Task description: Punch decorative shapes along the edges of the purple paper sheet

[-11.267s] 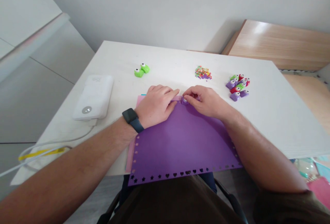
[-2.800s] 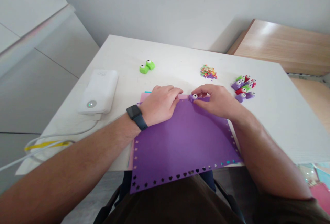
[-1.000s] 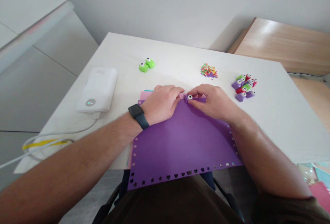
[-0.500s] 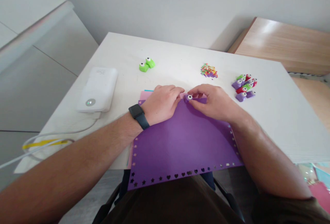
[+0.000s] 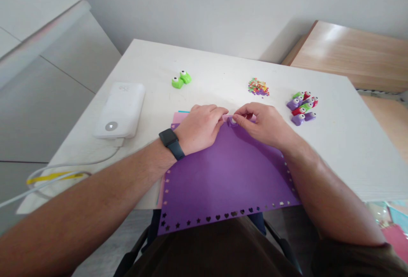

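My right hand (image 5: 259, 124) pinches a small purple craft punch (image 5: 232, 121) onto the far edge of a purple paper sheet (image 5: 223, 179), and its fingers hide most of the punch. My left hand (image 5: 200, 129), with a black watch (image 5: 171, 143) on the wrist, lies on the sheet just left of the punch, pressing it down. The sheet's near edge and side edges carry a row of small punched stars, hearts and other shapes. A pink paper sheet (image 5: 180, 118) shows beneath it at the far left corner.
Green eyed punches (image 5: 181, 78) and a pile of coloured paper cutouts (image 5: 258, 87) stand on the white table (image 5: 318, 153) beyond my hands. Several red, green and purple punches (image 5: 300, 107) are grouped to the right. A white power bank (image 5: 119, 110) lies left, with a cable (image 5: 54, 176) trailing off.
My right fingers have closed further over the purple punch, now covering its white eye. The left hand and the purple sheet stay in about the same place.
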